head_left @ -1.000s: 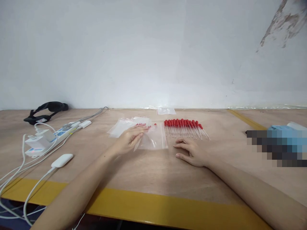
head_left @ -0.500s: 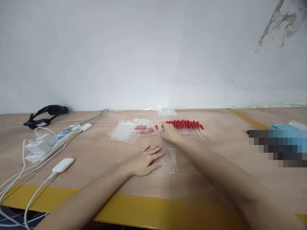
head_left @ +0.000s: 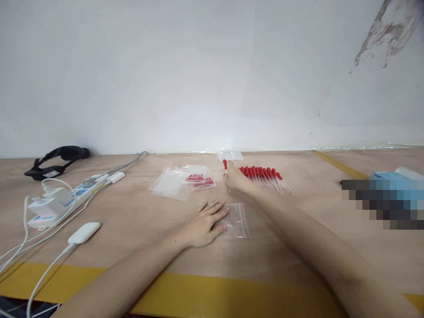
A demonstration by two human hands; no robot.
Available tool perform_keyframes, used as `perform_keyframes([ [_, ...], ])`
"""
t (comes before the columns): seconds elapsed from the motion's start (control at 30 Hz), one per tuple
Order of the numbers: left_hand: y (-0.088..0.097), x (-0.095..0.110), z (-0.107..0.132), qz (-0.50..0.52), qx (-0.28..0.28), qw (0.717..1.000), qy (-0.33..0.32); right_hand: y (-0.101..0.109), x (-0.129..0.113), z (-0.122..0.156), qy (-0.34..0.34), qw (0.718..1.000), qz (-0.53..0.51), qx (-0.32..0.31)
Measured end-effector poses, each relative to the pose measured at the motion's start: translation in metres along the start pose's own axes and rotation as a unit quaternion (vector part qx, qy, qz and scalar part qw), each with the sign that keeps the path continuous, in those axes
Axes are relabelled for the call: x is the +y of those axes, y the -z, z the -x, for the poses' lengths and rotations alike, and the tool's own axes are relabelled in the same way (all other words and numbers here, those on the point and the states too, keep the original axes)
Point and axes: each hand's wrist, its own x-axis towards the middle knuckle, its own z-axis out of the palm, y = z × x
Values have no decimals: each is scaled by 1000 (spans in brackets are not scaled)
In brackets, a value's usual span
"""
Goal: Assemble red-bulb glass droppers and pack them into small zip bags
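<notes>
My left hand (head_left: pixel 205 223) lies flat with fingers spread on a small clear zip bag (head_left: pixel 236 220) near the table's middle. My right hand (head_left: pixel 234 180) is reached forward, closed on a red-capped glass dropper (head_left: pixel 225 166) that sticks up from its fingers. To the right of that hand a row of several red-capped droppers (head_left: pixel 265 176) lies on the wooden table (head_left: pixel 139 212). Left of it sit clear bags (head_left: pixel 170 183), some holding red-capped droppers (head_left: pixel 198 180).
A white power strip (head_left: pixel 62 196) with plugs and cables lies at the left, with a white adapter (head_left: pixel 84 232) nearer me and a black strap (head_left: pixel 56 160) by the wall. Another clear bag (head_left: pixel 229 155) rests at the wall. A blurred blue object (head_left: pixel 391 194) sits at right.
My left hand pulled one clear bag from the pile toward me and now rests on it. My right hand reached forward to the dropper row and lifted one dropper.
</notes>
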Motion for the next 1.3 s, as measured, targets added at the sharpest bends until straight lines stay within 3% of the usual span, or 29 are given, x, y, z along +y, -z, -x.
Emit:
perform_keyframes([
  [0.07,-1,1,-1,-4,2,1000,6,13,18,22,-31,996,-84,14],
  [0.13,-3,2,-3,-5,9,1000,10,20,39,46,-93,971,-221,19],
  [0.23,-6,4,-9,-6,20,1000,15,18,65,75,-139,926,-342,81],
  [0.33,-7,8,-14,-11,21,999,23,10,77,90,-153,894,-397,144],
  [0.63,-9,13,-19,-38,22,998,39,-1,71,97,-164,860,-453,169],
  [0.97,-10,13,-19,-16,20,998,53,7,66,108,-167,816,-542,109],
  [1.17,-10,12,-20,-23,15,998,48,17,77,105,-143,832,-486,227],
  [1.3,-10,12,-19,-24,15,998,49,19,79,105,-137,835,-478,236],
])
